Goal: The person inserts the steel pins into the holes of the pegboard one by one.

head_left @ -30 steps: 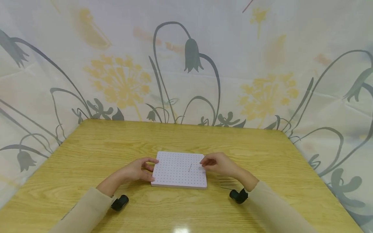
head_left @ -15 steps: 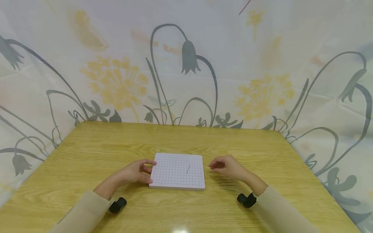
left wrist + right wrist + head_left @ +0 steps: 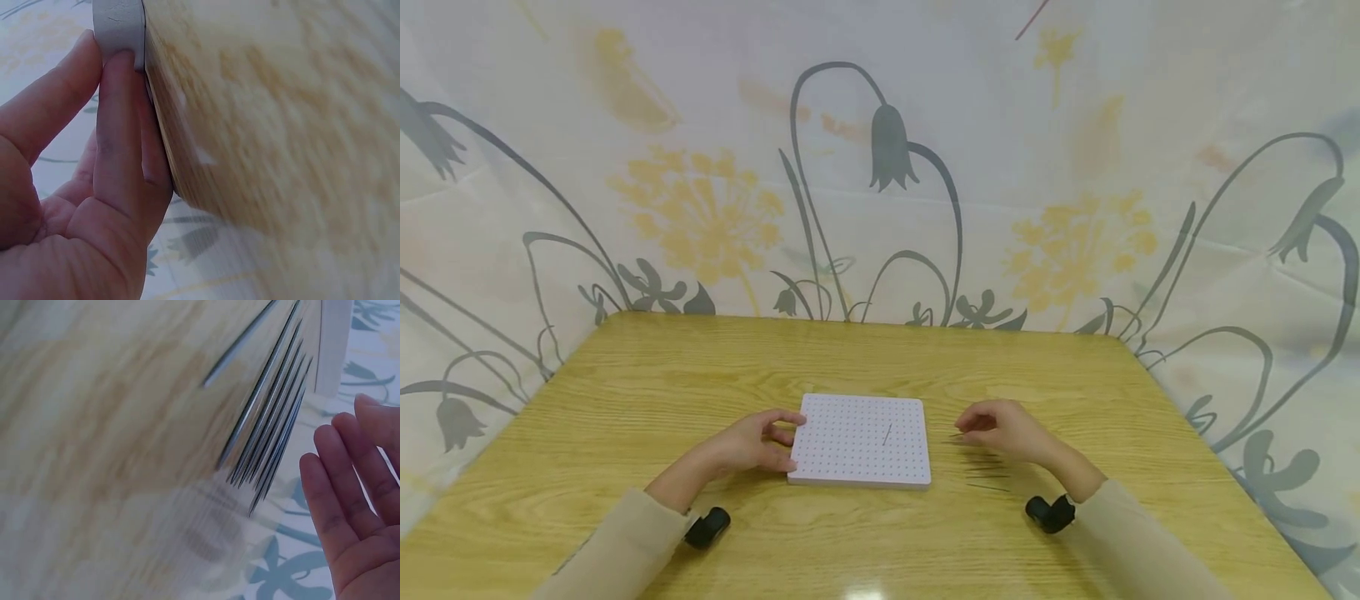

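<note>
A white pegboard (image 3: 850, 458) with rows of small holes lies on the wooden table. My left hand (image 3: 748, 440) holds its left edge, thumb and fingertips on the rim; in the left wrist view the fingers (image 3: 119, 125) touch the board's end (image 3: 119, 25). A thin metal rod (image 3: 887, 435) sticks up, slightly tilted, from the board's right half. Several thin pointed metal rods (image 3: 262, 412) lie side by side right of the board. Over their far end is my right hand (image 3: 1000, 429), fingers loosely bent; the right wrist view shows nothing held.
The wooden table (image 3: 737, 358) runs back to a flower-printed cloth (image 3: 715, 125) behind it. Dark wrist cameras (image 3: 707, 527) sit at both cuffs. In the right wrist view one rod (image 3: 237, 344) lies a little apart from the others.
My right hand has moved away from the board, rightward to the lying rods. The left hand stays on the board's left edge, and the upright rod stands as before.
</note>
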`<state>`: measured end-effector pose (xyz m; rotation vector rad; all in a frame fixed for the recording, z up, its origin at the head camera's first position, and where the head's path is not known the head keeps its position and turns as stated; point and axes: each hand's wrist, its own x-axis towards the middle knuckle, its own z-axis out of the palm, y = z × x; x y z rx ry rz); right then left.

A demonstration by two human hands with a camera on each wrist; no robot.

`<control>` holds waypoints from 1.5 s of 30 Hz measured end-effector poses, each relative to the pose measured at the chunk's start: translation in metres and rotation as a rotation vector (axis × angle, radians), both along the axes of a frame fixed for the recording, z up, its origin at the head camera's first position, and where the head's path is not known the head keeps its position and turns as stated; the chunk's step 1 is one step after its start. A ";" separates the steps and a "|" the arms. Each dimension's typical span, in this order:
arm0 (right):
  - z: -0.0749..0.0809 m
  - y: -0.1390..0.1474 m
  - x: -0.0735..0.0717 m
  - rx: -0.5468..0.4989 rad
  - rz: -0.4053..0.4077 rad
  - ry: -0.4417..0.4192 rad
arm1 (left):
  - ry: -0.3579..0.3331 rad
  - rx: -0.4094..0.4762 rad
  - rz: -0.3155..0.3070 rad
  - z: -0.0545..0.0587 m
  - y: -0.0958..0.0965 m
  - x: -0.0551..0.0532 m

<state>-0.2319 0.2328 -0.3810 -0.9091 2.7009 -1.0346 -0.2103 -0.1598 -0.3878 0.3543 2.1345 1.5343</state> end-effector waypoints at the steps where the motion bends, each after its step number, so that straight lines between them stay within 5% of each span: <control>1: 0.000 0.001 -0.001 0.008 0.001 0.007 | -0.001 0.003 -0.001 0.000 0.000 0.000; 12: -0.001 0.010 -0.018 0.080 0.026 0.026 | 0.008 -0.016 0.008 0.003 0.000 0.001; 26: -0.004 0.011 -0.033 0.122 0.075 -0.112 | 0.034 -0.034 0.006 -0.001 -0.001 0.000; 33: -0.002 0.007 -0.037 0.122 0.083 -0.191 | 0.037 -0.039 -0.002 0.002 0.000 0.000; 45: -0.004 0.003 -0.036 0.156 0.093 -0.197 | 0.036 -0.031 -0.001 0.000 0.000 -0.001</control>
